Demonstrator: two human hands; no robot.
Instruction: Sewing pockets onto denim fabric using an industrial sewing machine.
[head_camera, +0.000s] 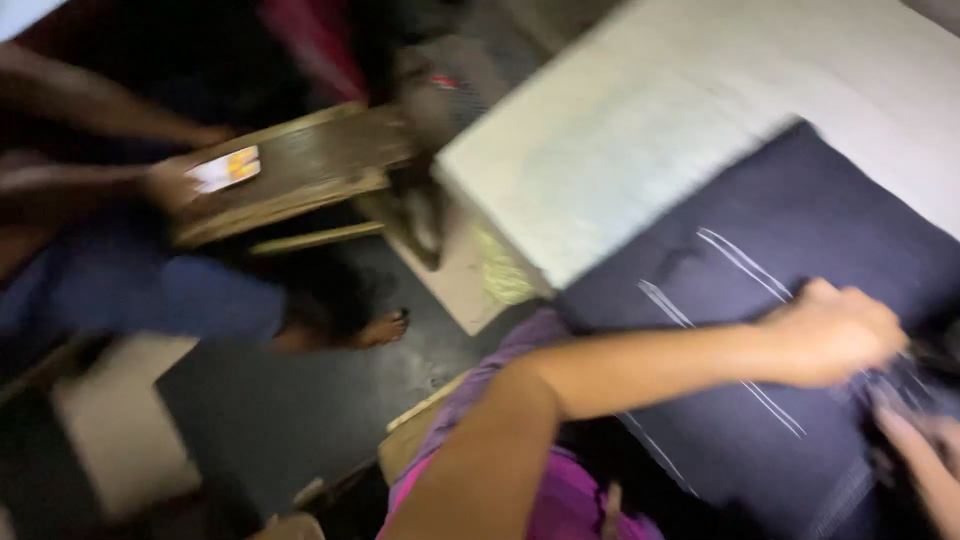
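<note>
The picture is smeared by motion. A dark navy fabric (770, 240) with white chalk lines lies over a white table (640, 130). My left arm reaches across from the bottom middle. My left hand (835, 332) sits on the fabric near the right edge, with its fingers curled into the cloth. Only part of my right hand (925, 465) shows in the bottom right corner, touching the same fabric. A dark blurred shape lies between the two hands, and I cannot tell what it is.
Another person sits at the left, their hands (175, 180) on a wooden stool (310, 165) holding a small white and orange packet (225, 168). Their bare foot (385, 328) rests on the dark floor (270, 410). A wooden seat edge (410, 440) shows below me.
</note>
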